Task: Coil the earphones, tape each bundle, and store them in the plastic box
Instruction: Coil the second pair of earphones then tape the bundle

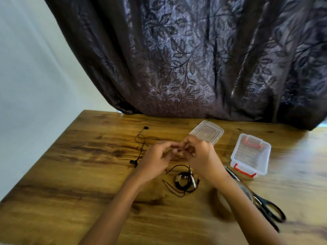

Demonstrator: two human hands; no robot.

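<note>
My left hand and my right hand meet above the table's middle, fingertips pinched together on a thin black earphone cable. That cable trails left across the wood to two black earbuds. Below my hands lies a coiled earphone bundle with loose cable ends around it. The clear plastic box with red latches stands open at the right. Its clear lid rests behind my right hand. A roll of clear tape sits partly hidden under my right forearm.
Black-handled scissors lie at the right, near the tape roll. The wooden table ends at a left edge beside a white wall. A dark leaf-patterned curtain hangs behind the table's far edge.
</note>
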